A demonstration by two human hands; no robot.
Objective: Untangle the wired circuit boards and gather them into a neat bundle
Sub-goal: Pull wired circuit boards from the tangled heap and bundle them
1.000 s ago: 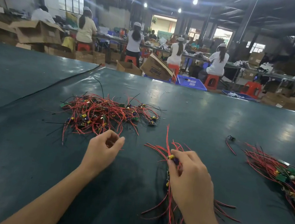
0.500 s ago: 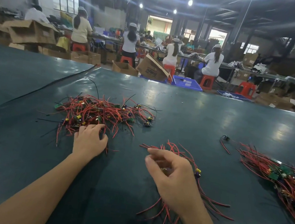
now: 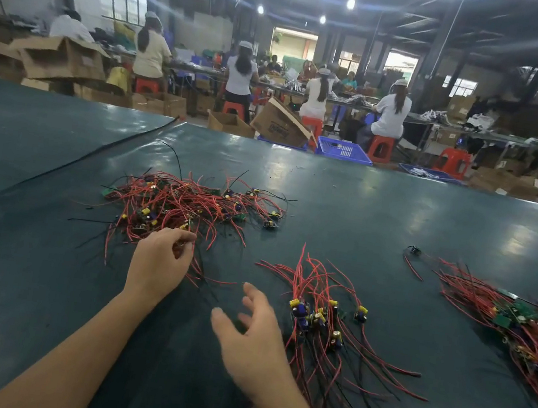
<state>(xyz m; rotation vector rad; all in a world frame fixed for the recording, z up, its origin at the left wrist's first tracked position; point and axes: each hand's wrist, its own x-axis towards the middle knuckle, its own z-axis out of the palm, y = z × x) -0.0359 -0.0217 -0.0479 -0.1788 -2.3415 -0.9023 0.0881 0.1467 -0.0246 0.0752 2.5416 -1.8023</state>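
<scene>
Left hand (image 3: 159, 264) has its fingers curled, thumb and fingertips pinching red wires at the near rim of the tangle (image 3: 191, 206), a loose heap of small boards with red and black leads lying left of centre on the green desk (image 3: 397, 215). Right hand (image 3: 252, 339) is spread, fingers straight and apart, holding nothing, just left of the bundle (image 3: 324, 318). That bundle lies toward the near edge, its boards clustered together and its wires fanning both toward the far edge and toward the near edge. Another heap (image 3: 520, 325) of wired boards lies at the right edge, well apart from both hands.
</scene>
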